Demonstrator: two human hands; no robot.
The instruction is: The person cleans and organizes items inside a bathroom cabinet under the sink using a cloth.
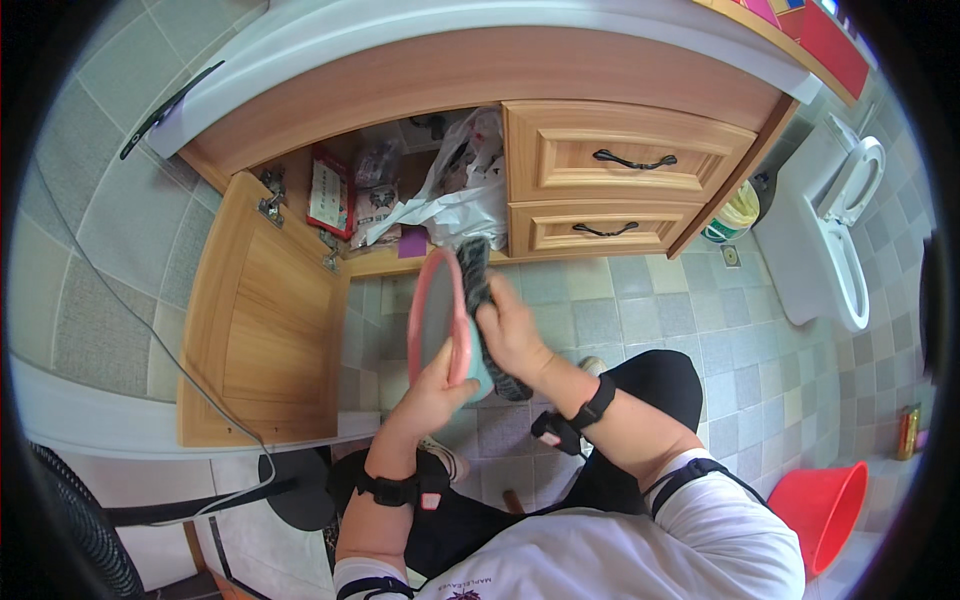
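Observation:
My left hand (438, 385) is closed on the lower rim of a round, shallow basin-like thing with a pink rim (416, 335). It is tipped on edge, its greyish inside toward the left, and a pale teal part (481, 384) shows at its lower right. Against its other side my right hand (514, 330) holds a dark grey, fuzzy cloth (472, 262), which hangs down past the fingers. Both hands are in front of an open wooden cabinet (425, 262). The right fingertips are partly hidden by the cloth.
The cabinet door (265, 330) stands open at left. White plastic bags (470, 190) and a red-edged box (330, 195) lie inside. Two drawers (630, 160) are shut. A toilet (810, 240), a red bucket (820, 510) and a small bin (738, 212) stand at right.

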